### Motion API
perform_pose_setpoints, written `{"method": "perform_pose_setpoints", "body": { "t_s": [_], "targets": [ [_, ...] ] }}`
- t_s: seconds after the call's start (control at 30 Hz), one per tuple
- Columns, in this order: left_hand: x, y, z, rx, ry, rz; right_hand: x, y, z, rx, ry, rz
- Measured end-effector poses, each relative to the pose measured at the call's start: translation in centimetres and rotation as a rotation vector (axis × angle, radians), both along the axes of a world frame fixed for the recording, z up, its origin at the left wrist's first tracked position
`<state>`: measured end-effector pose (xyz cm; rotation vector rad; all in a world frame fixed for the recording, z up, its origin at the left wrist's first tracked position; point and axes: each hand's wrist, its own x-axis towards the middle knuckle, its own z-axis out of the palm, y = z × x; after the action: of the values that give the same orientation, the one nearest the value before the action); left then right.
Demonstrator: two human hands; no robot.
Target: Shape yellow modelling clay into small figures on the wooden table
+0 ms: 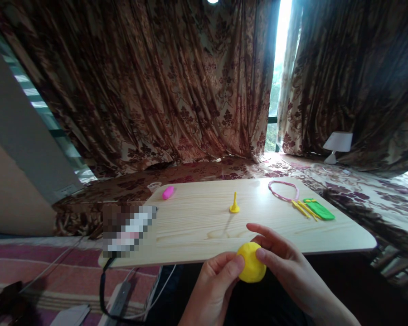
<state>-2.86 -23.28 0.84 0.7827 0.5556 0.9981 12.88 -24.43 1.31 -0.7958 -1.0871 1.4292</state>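
A rounded, flattened piece of yellow modelling clay (pixel 252 266) is held up just off the table's near edge. My left hand (pixel 218 276) pinches its left side, thumb on the face towards me. On its right side rests the thumb of my right hand (pixel 285 260), with the index finger stretched away and other fingers behind the clay. Beyond my hands, a small yellow clay stand (pixel 235 206) with a thin upright stem and a wide round foot stands on the wooden table (pixel 190 226).
Farther right lie a pink twisted loop (pixel 284 183), thin yellow clay sticks (pixel 306 210) and a green clay slab (pixel 319 209). A pink clay lump (pixel 168 192) is at the back left. A blurred-out device (pixel 131 228) with a black cable occupies the left edge.
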Motion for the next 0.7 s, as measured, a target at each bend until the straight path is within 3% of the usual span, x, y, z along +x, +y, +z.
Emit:
{"method": "perform_pose_setpoints", "body": {
  "t_s": [0.2,0.37,0.7],
  "targets": [
    [0.0,0.3,-0.3,0.158,0.167,0.096,0.2,-0.1,0.1,-0.013,-0.014,-0.003],
    [0.0,0.5,-1.0,0.124,0.19,0.092,0.0,-0.2,0.3,-0.009,-0.028,0.003],
    [0.0,0.2,0.0,0.119,0.149,0.088,-0.1,-0.2,0.2,-0.004,-0.019,0.036]
  ]
}}
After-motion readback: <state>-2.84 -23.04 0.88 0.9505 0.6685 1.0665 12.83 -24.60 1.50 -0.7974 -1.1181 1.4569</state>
